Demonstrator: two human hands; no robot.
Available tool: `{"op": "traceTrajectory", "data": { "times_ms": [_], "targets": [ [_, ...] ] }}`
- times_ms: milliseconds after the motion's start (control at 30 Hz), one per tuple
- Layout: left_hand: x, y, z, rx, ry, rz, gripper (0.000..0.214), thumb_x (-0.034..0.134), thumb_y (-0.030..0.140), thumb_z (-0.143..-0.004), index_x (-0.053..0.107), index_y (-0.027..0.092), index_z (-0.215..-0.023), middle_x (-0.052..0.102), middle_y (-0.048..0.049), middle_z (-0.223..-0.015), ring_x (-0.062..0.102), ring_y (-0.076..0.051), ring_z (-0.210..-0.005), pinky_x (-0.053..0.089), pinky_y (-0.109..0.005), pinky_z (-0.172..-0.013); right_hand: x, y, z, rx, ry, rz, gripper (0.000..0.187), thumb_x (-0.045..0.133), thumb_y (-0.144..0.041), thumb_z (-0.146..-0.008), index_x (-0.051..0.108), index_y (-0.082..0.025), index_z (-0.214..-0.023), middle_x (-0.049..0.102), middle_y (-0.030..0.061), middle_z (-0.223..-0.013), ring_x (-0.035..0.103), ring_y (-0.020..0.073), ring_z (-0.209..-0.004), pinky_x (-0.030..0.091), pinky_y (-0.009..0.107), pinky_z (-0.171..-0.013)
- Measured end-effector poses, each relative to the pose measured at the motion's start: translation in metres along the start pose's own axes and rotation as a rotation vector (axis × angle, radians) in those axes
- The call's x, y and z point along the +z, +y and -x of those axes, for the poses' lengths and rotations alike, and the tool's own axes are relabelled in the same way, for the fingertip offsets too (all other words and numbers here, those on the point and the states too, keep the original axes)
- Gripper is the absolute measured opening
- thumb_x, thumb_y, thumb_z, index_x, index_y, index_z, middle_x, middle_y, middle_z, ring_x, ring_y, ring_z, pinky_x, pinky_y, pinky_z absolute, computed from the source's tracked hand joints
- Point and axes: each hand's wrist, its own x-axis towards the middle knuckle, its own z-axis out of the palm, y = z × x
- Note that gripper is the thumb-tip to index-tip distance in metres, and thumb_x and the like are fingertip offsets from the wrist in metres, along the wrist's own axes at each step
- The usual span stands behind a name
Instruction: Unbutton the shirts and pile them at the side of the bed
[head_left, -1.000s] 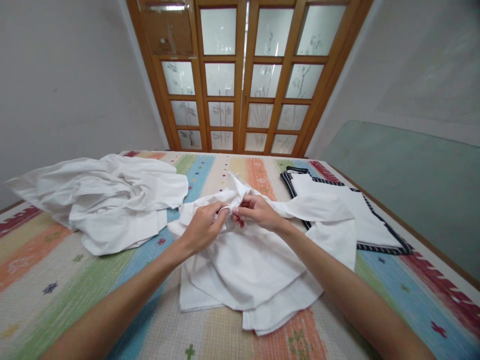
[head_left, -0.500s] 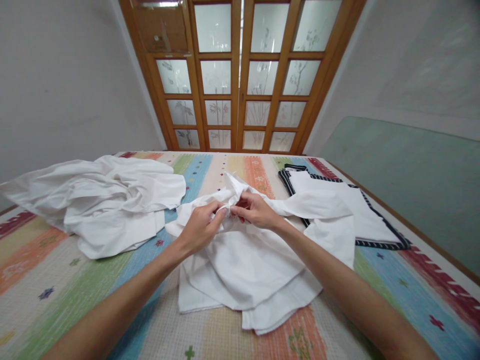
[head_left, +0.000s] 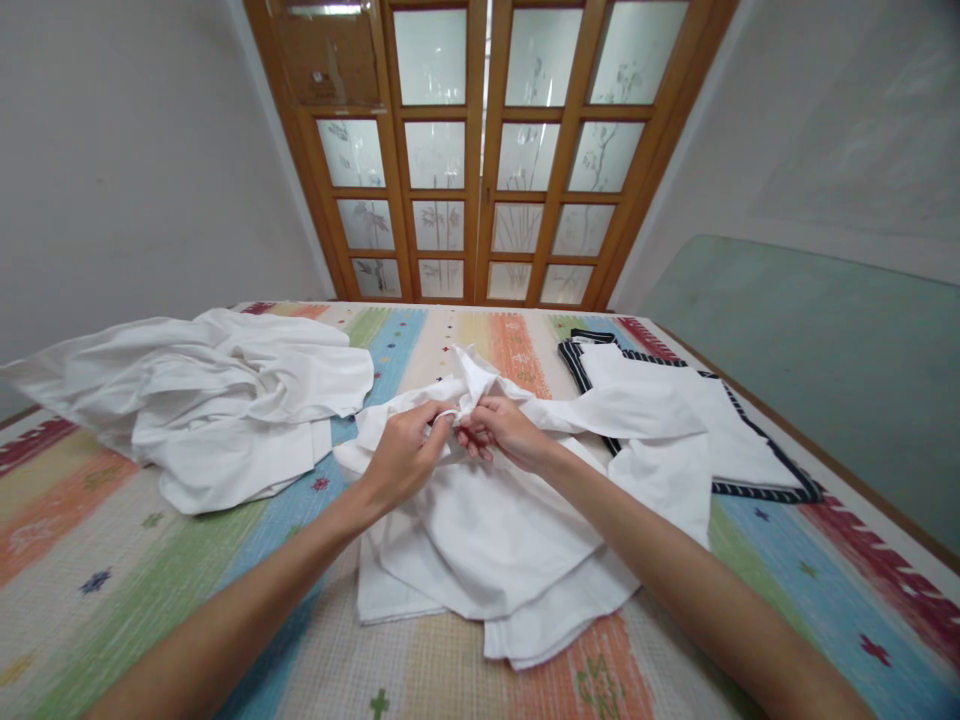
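A crumpled white cloth garment point(head_left: 510, 550) lies in front of me, its lower layers spread toward me and a sleeve-like part stretching to the right. My left hand point(head_left: 409, 450) is closed, pinching a gathered edge of the garment near its top. Right beside it, my right hand point(head_left: 499, 430) pinches the same bunched fabric between thumb and fingers, with the other fingers curled below. Both hands nearly meet there. The small detail between the fingertips is too fine to make out.
Another rumpled white cloth point(head_left: 225, 400) lies at the left. A folded white piece with black striped trim point(head_left: 690, 420) sits at the right, partly under the garment's sleeve. A striped, colourful cover point(head_left: 210, 580) lies underneath. Wooden glazed doors point(head_left: 480, 150) stand beyond.
My right hand has rotated and shifted slightly down, its lower fingers now showing beneath the pinch. My left hand stays nearly in place on the fabric.
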Motion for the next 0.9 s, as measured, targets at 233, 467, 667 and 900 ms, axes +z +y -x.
{"op": "traceTrajectory", "data": {
  "times_ms": [233, 467, 667, 900],
  "targets": [
    [0.003, -0.008, 0.000, 0.044, 0.082, -0.100, 0.024, 0.046, 0.026, -0.092, 0.069, 0.018, -0.096, 0.070, -0.0058, -0.093, 0.064, -0.018, -0.088, 0.046, -0.028, -0.082, 0.002, -0.004, 0.001, -0.022, 0.061, 0.105, 0.021, 0.065, -0.033, -0.067, 0.061, -0.013, -0.067, 0.065, 0.0029, -0.064, 0.049, 0.0071, -0.040, 0.029, 0.018, -0.034],
    [0.001, -0.007, -0.001, -0.067, 0.014, 0.000, 0.022, 0.052, 0.028, -0.088, 0.070, 0.017, -0.096, 0.073, -0.0032, -0.088, 0.065, -0.016, -0.078, 0.048, -0.026, -0.076, 0.003, -0.005, 0.002, -0.018, 0.132, 0.151, 0.019, 0.066, -0.030, -0.067, 0.058, -0.014, -0.061, 0.054, -0.0030, -0.050, 0.045, 0.0067, -0.038, 0.029, 0.018, -0.037],
    [0.004, -0.009, 0.000, -0.081, 0.025, 0.027, 0.020, 0.056, 0.027, -0.083, 0.071, 0.017, -0.092, 0.073, -0.0023, -0.081, 0.064, -0.015, -0.072, 0.048, -0.024, -0.070, 0.005, -0.009, 0.002, -0.027, 0.130, 0.215, 0.015, 0.057, -0.022, -0.069, 0.057, -0.015, -0.055, 0.051, -0.0027, -0.042, 0.043, 0.0077, -0.036, 0.027, 0.019, -0.036],
    [0.005, -0.004, 0.000, -0.036, 0.045, -0.043, 0.018, 0.054, 0.025, -0.084, 0.069, 0.018, -0.089, 0.071, -0.0016, -0.079, 0.062, -0.014, -0.069, 0.048, -0.025, -0.071, 0.011, -0.007, 0.001, -0.090, 0.176, 0.231, 0.026, 0.051, -0.026, -0.076, 0.053, -0.017, -0.052, 0.049, -0.0026, -0.040, 0.040, 0.0076, -0.032, 0.027, 0.021, -0.035]
  ]
}}
